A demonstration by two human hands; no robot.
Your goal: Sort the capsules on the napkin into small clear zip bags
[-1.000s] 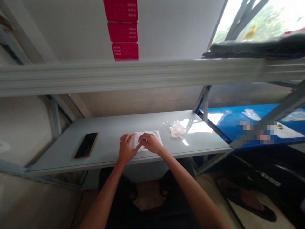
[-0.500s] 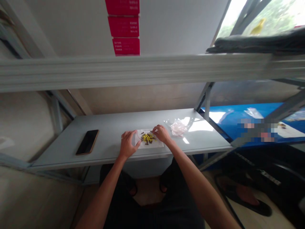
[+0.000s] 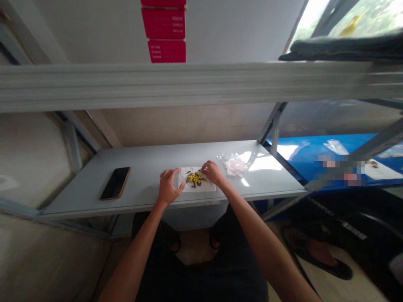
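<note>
A white sheet [image 3: 208, 187], paper-like, lies near the front of the grey shelf with a small pile of yellow pieces [image 3: 194, 179] and dark brown elongated pieces [image 3: 194, 185] on it. The pieces are too small to name. At the sheet's left edge rests my left hand [image 3: 168, 186], thumb and fingers spread apart, holding nothing visible. My right hand [image 3: 213, 172] is at the pile's upper right side, with its thumb and fingertips pinched together. A dark bit shows by those fingertips, but what they grip is unclear.
A clear plastic bag [image 3: 236, 165] with pale contents lies right of my right hand. A phone [image 3: 115, 183] lies at left. The upper shelf's edge [image 3: 189, 86] crosses above, bearing red boxes [image 3: 166, 51]. At right, another person's blurred hands are over a blue surface [image 3: 315, 144].
The view has tilted slightly, so the shelf sits a little higher in the picture. Both hands stay at nearly the same places by the sheet, with only small finger movement.
</note>
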